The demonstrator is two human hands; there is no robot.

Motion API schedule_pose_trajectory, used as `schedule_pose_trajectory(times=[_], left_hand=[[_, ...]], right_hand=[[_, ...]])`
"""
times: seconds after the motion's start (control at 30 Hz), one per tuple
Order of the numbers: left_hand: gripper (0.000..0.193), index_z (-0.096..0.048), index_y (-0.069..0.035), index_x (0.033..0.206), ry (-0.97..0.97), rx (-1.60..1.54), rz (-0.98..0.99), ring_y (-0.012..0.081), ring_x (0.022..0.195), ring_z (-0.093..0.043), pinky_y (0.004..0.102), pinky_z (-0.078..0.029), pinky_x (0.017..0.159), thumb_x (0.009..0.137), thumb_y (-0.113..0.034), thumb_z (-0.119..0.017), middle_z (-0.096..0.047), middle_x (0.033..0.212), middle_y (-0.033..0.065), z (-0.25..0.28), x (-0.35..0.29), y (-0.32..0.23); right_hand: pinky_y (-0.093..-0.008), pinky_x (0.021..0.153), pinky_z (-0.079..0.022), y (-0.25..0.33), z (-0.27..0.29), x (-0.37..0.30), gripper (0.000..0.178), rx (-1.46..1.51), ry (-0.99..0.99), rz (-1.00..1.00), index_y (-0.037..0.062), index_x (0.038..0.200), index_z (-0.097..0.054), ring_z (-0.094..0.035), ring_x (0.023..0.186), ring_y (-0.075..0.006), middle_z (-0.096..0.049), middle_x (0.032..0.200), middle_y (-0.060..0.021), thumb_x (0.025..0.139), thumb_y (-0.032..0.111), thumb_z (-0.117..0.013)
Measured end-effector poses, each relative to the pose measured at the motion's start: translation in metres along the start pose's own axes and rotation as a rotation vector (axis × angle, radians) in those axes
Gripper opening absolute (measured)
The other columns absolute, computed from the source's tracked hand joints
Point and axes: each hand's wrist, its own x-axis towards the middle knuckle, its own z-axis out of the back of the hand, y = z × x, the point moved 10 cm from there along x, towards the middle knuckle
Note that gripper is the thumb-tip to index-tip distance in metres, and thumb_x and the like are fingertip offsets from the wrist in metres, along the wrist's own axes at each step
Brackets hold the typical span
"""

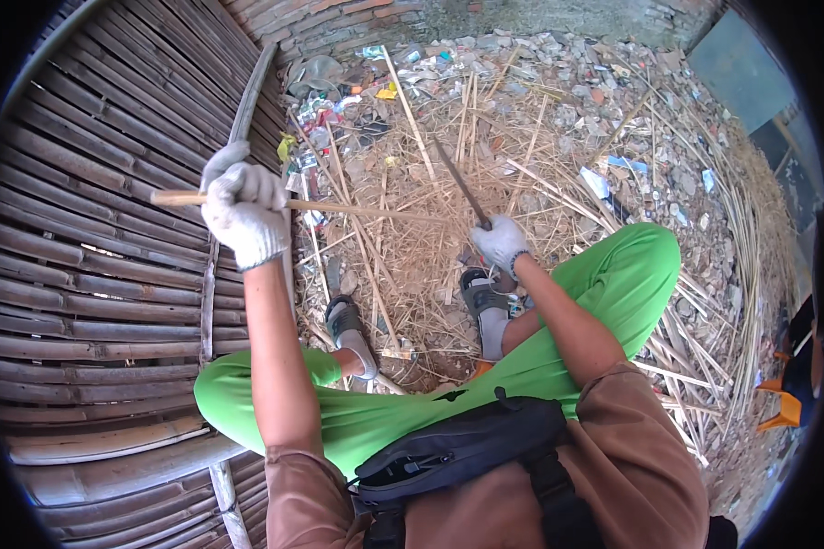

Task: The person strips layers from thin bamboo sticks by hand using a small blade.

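Note:
My left hand (240, 212), in a white work glove, grips a thin pale bamboo strip (357, 209) that runs level from left of the glove toward the right. My right hand (501, 244), also gloved, holds a long dark knife (460, 185) whose blade points up and to the left, its lower part meeting the strip's right end. I sit with green trousers (613, 284) and grey sandals (348, 325) over a heap of bamboo shavings (412, 265).
A woven mat of dark bamboo slats (92, 274) fills the left side. Litter, rubble and plastic scraps (540, 82) lie at the back by a brick wall (339, 23). Long bamboo strips (751, 274) curve along the right. An orange object (783, 407) sits far right.

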Motion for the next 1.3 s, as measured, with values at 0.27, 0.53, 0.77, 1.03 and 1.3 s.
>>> schedule_pose_trajectory(times=[0.27, 0.53, 0.77, 1.03, 1.3], left_hand=[[0.03, -0.066, 0.005, 0.107, 0.0, 0.044, -0.011, 0.0112, 0.042, -0.026, 0.0302, -0.029, 0.037, 0.085, -0.015, -0.061, -0.028, 0.055, -0.0034, 0.023, -0.005, 0.015], [0.028, -0.065, 0.003, 0.109, 0.024, 0.025, -0.036, 0.0113, 0.044, -0.029, 0.0297, -0.03, 0.038, 0.086, -0.011, -0.057, -0.033, 0.058, -0.0034, 0.054, 0.017, -0.006], [0.023, -0.067, -0.002, 0.103, -0.361, 0.119, -0.017, 0.009, 0.045, -0.027, 0.0285, -0.025, 0.04, 0.088, -0.011, -0.053, -0.031, 0.058, -0.0037, 0.078, -0.011, 0.041], [0.024, -0.069, -0.001, 0.105, -0.331, 0.216, -0.101, 0.0095, 0.047, -0.03, 0.0275, -0.027, 0.043, 0.092, -0.012, -0.053, -0.032, 0.059, -0.0046, 0.069, -0.013, -0.003], [0.028, -0.069, 0.002, 0.124, 0.126, 0.055, 0.039, 0.0091, 0.051, -0.032, 0.03, -0.033, 0.049, 0.101, -0.014, -0.063, -0.034, 0.062, -0.0041, -0.005, -0.004, 0.008]], right_hand=[[-0.0461, 0.076, -0.057, 0.076, -0.012, -0.019, 0.044, -0.037, 0.029, 0.169, 0.0008, 0.104, -0.07, -0.073, 0.081, -0.0359, -0.074, 0.086, -0.0195, 0.092, 0.043, -0.068], [-0.0483, 0.068, -0.056, 0.235, -0.026, -0.109, 0.043, 0.139, -0.058, 0.605, 0.0046, 0.125, -0.062, -0.072, 0.078, -0.0386, -0.073, 0.086, -0.0187, 0.098, 0.038, -0.068], [-0.0577, 0.068, -0.057, 0.138, -0.124, -0.094, 0.038, -0.227, 0.094, 0.516, 0.0066, 0.113, -0.06, -0.072, 0.075, -0.0446, -0.073, 0.083, -0.022, 0.1, 0.042, -0.06], [-0.0569, 0.073, -0.057, 0.173, -0.112, -0.133, 0.035, -0.15, 0.15, 0.551, 0.0067, 0.105, -0.062, -0.073, 0.08, -0.0445, -0.073, 0.085, -0.022, 0.099, 0.041, -0.06], [-0.054, 0.072, -0.057, 0.153, -0.113, -0.109, 0.035, 0.078, 0.155, 0.579, 0.0075, 0.102, -0.066, -0.072, 0.08, -0.0428, -0.074, 0.088, -0.0205, 0.098, 0.042, -0.062]])
